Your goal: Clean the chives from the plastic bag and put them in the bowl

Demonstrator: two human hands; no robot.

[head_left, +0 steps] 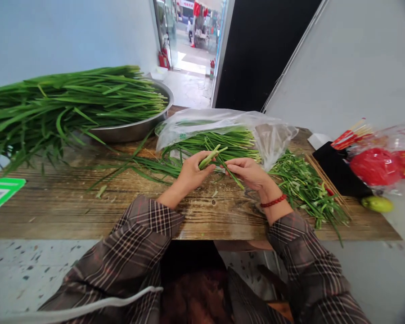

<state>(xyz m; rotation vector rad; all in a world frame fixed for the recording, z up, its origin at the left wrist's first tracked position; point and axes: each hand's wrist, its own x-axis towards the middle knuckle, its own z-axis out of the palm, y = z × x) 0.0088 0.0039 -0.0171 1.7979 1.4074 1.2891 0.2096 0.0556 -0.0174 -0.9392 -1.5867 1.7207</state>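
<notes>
My left hand is closed around a few garlic chives, their pale cut ends pointing up and to the right. The long green leaves trail left across the wooden table. My right hand, with a red bead bracelet at the wrist, pinches a single green chive leaf just right of the left hand. Behind both hands, a clear plastic bag lies partly over a bunch of chives. A heap of loose chive trimmings lies to the right of my right hand.
A metal basin at the back left holds a large pile of chives. A green-framed card is at the left edge. On the right are a black box, a red packet and a yellow-green fruit.
</notes>
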